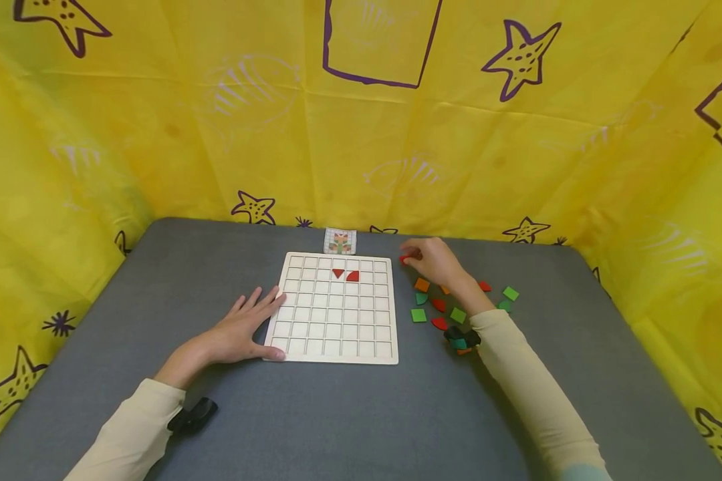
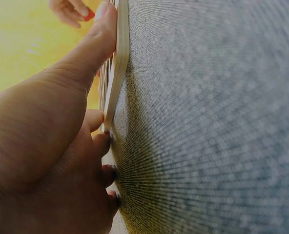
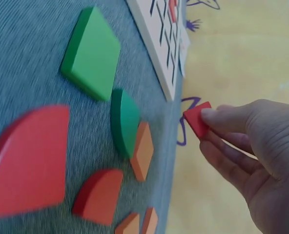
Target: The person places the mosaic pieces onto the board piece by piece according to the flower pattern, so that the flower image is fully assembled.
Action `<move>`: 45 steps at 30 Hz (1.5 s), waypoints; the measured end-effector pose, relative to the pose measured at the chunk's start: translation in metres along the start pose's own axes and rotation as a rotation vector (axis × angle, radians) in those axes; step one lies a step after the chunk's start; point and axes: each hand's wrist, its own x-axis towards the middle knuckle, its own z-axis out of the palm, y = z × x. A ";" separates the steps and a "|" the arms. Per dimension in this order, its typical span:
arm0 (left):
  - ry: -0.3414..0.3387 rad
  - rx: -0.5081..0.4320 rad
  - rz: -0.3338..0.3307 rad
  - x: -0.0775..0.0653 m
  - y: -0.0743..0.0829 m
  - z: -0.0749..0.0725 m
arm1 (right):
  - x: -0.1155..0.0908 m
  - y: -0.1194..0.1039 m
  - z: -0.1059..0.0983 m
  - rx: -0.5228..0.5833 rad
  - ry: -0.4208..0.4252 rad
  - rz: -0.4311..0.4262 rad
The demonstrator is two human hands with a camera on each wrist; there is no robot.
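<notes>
A white gridded board (image 1: 332, 332) lies flat on the table, carrying a small red triangle (image 1: 337, 273) and a red quarter-circle piece (image 1: 353, 276) in its upper rows. My left hand (image 1: 241, 332) rests at the board's left side with fingers spread, the thumb on its near left corner. In the left wrist view, that thumb (image 2: 93, 46) lies along the board's rim. Just right of the board's far right corner, my right hand (image 1: 438, 262) pinches a small red piece (image 3: 196, 119) between thumb and fingers, partly covering its shape.
Right of the board lie loose pieces: green squares (image 1: 418, 315), red quarter circles (image 1: 438, 305), an orange piece (image 1: 422, 284) and a dark green one (image 1: 421, 298). A printed pattern card (image 1: 339, 242) sits behind the board. A yellow patterned cloth (image 1: 361, 133) hangs beyond the grey table (image 1: 337, 427).
</notes>
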 end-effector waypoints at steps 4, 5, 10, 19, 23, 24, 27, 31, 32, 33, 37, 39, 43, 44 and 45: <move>0.005 0.001 -0.001 -0.001 0.000 0.000 | 0.004 -0.004 0.005 0.046 0.016 -0.008; 0.006 0.000 0.002 -0.001 0.000 0.000 | 0.005 -0.005 0.007 0.054 0.020 -0.010; 0.017 0.001 0.018 -0.001 -0.002 0.002 | 0.009 -0.011 0.014 0.099 0.035 -0.021; 0.021 0.008 0.021 0.000 -0.003 0.002 | 0.018 -0.023 0.025 0.188 0.023 -0.036; 0.016 0.009 0.023 0.001 -0.003 0.001 | 0.021 -0.028 0.028 0.206 -0.004 -0.033; 0.014 0.008 0.023 0.001 -0.003 0.001 | 0.021 -0.029 0.029 0.207 -0.010 -0.033; 0.009 0.007 0.024 0.001 -0.002 0.001 | 0.023 -0.031 0.032 0.206 -0.024 -0.040; 0.003 0.007 0.018 0.001 -0.002 0.001 | 0.026 -0.035 0.037 0.212 -0.049 -0.051; 0.002 0.007 0.017 0.001 -0.002 0.001 | 0.026 -0.036 0.038 0.215 -0.055 -0.053; 0.002 0.006 0.017 0.001 -0.002 0.001 | 0.027 -0.037 0.038 0.219 -0.062 -0.054; -0.002 0.000 0.017 0.000 -0.003 0.001 | 0.030 -0.042 0.042 0.232 -0.077 -0.063; -0.006 -0.003 0.015 0.001 -0.003 0.001 | 0.031 -0.045 0.044 0.232 -0.076 -0.069; -0.005 -0.001 0.012 0.001 -0.003 0.000 | 0.035 -0.053 0.047 0.234 -0.076 -0.088; -0.002 -0.001 0.014 0.001 -0.002 0.000 | 0.036 -0.054 0.049 0.236 -0.078 -0.091; 0.000 0.001 0.016 0.000 -0.002 0.000 | 0.037 -0.056 0.050 0.239 -0.081 -0.093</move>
